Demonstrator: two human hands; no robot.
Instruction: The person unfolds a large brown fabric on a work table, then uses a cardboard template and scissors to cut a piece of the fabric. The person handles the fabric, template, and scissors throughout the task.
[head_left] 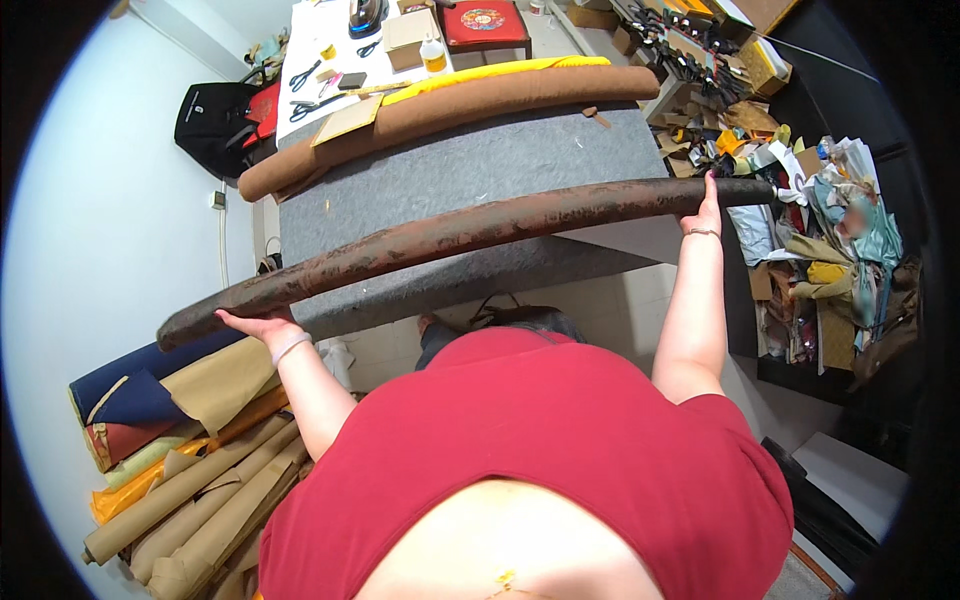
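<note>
A long roll of dark brown mottled fabric (440, 238) spans the view from lower left to upper right, above the near part of a grey felt-covered table (560, 145). Close to its left end, my left hand (262, 326) supports it from below, thumb along the near side. My right hand (704, 212) holds it near the right end, thumb pointing up, with the other fingers mostly hidden. Farther back on the table lies a thicker brown fabric roll (470, 105), with a yellow roll (500, 74) just behind it.
Fabric rolls (190, 490) are stacked on the floor at left. Shelves with scraps (840, 220) line the right side. Beyond the rolls, a white table (340, 60) bears scissors (305, 75), a bottle (433, 55) and a cardboard box (408, 38). A black chair (212, 125) stands left.
</note>
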